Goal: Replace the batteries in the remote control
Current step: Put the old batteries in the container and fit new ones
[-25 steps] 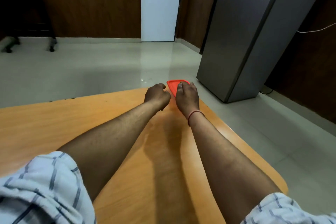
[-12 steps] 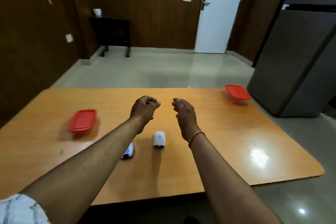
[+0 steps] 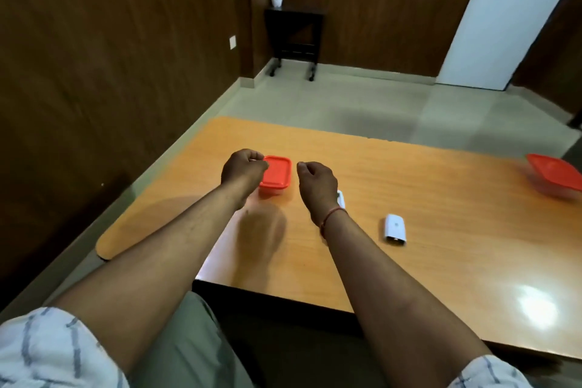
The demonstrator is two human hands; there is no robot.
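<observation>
My left hand (image 3: 244, 172) is a closed fist, hovering just left of a clear box with a red lid (image 3: 277, 175) on the orange table (image 3: 441, 198). Nothing shows in the fist. My right hand (image 3: 316, 181) hangs to the right of the same box, fingers loosely curled and holding nothing I can see. A small white remote part (image 3: 395, 228) lies flat on the table, right of my right forearm. Another white piece (image 3: 341, 198) peeks out from behind my right wrist, mostly hidden.
A second red-lidded box (image 3: 554, 175) stands at the table's far right, blurred. The near table edge (image 3: 283, 291) runs above my lap. A dark wall borders the left side. A black wheeled stand (image 3: 294, 38) and a white door (image 3: 491, 16) are across the floor.
My view has swung left from the right-hand red box to the left one. Both hands left the right box and moved across the table to the left box.
</observation>
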